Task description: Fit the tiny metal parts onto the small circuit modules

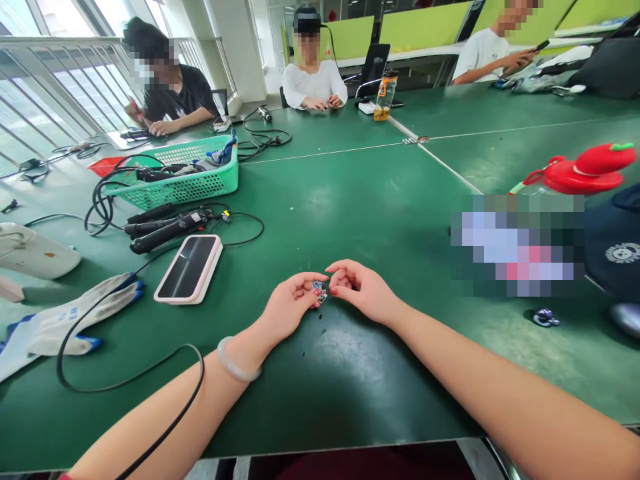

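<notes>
Over the middle of the green table (320,200), my left hand (295,297) pinches a small bluish piece with metallic parts (319,288) between thumb and fingers; it looks like a tiny circuit board, too small to name surely. Close beside it is my right hand (363,287), its fingers curled and thumb bent toward the forefinger. Whether anything sits in that right pinch cannot be made out. A tiny dark bit (321,317) lies on the table just below the fingertips, and another dark speck (303,354) rests nearer to me.
To the left are a phone (187,270), black-handled tools (167,227), a glove (75,317) and a green basket (187,180) of tools. A black cable (203,373) crosses my left forearm. On the right are a red-lidded bottle (583,175) and dark bag (617,240). Several people sit beyond.
</notes>
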Demonstrator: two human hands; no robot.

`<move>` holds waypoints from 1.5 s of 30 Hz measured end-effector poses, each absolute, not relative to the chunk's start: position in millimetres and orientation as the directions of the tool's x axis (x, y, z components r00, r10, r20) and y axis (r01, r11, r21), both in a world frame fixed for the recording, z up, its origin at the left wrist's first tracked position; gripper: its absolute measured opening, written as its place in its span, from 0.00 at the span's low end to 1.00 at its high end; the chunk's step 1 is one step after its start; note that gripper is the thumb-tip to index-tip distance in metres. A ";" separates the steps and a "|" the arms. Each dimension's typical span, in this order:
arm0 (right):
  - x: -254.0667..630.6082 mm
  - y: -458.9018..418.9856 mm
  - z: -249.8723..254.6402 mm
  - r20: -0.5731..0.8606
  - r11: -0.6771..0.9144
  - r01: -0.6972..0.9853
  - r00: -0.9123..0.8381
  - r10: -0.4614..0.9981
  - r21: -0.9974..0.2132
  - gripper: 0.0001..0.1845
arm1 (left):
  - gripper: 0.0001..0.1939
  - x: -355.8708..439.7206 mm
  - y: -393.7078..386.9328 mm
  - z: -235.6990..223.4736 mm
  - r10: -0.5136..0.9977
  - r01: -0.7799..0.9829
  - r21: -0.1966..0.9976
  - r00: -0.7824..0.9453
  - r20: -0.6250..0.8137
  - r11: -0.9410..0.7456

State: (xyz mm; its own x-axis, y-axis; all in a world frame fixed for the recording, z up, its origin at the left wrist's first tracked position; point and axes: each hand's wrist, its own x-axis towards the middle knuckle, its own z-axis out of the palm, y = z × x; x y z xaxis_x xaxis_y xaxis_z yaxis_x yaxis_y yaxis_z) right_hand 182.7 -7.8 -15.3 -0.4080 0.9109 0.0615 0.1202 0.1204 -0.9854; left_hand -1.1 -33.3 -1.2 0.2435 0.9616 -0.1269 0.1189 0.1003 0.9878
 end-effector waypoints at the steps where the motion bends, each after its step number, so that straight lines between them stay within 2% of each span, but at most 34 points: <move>1: 185.7 -4.0 -14.9 0.043 0.101 0.105 -0.452 0.891 -0.989 0.16 | 0.13 -0.1 -32.1 -0.9 0.969 0.077 0.990 0.208 -0.131 0.118; 4: 193.3 5.5 -14.3 0.019 0.056 0.055 -0.526 0.850 -0.997 0.16 | 0.13 4.8 -27.4 2.7 0.981 -0.003 0.986 0.103 -0.166 0.167; 8: 195.6 7.7 -16.1 0.037 0.069 0.040 -0.539 0.842 -0.997 0.13 | 0.11 14.1 -18.4 8.4 0.939 -0.080 0.936 0.013 -0.344 0.344; 11: 191.8 3.1 -17.0 0.066 0.210 0.199 -0.558 0.827 -0.957 0.08 | 0.10 19.6 -15.3 8.5 0.942 -0.121 0.934 0.014 -0.337 0.336; 15: 185.3 -4.4 -16.3 0.171 0.470 0.421 -0.577 0.799 -0.776 0.07 | 0.10 20.4 -17.3 4.6 0.968 -0.120 0.961 0.058 -0.242 0.248; 21: 180.2 -10.4 -17.2 0.267 0.650 0.416 -0.671 0.691 -0.636 0.13 | 0.11 18.1 -16.0 0.2 0.978 -0.120 0.971 0.013 -0.208 0.209; 26: 181.0 -9.3 -18.2 0.234 0.648 0.478 -0.667 0.707 -0.593 0.08 | 0.13 18.1 -15.7 -2.0 0.982 -0.094 0.978 0.035 -0.185 0.188; 31: 185.5 -5.5 -19.5 0.247 0.610 0.486 -0.618 0.746 -0.625 0.09 | 0.13 17.7 -14.3 -4.6 0.988 -0.012 0.989 0.049 -0.147 0.148; 36: 186.9 -4.5 -17.8 0.224 0.583 0.543 -0.587 0.778 -0.604 0.05 | 0.14 17.7 -12.8 -7.4 0.986 0.007 0.987 0.045 -0.161 0.160; 45: 185.9 -5.6 -22.5 0.228 0.611 0.567 -0.603 0.765 -0.552 0.09 | 0.18 16.9 -11.6 -14.2 0.992 0.076 0.991 0.054 -0.118 0.114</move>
State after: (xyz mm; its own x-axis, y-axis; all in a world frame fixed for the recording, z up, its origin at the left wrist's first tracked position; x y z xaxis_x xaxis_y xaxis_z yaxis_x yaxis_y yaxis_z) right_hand 185.9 -5.6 -22.5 -0.6027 0.7647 0.2279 0.5669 0.6114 -0.5522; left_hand 16.9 -11.6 -14.2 0.0541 0.9916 -0.1178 0.0759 0.1136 0.9906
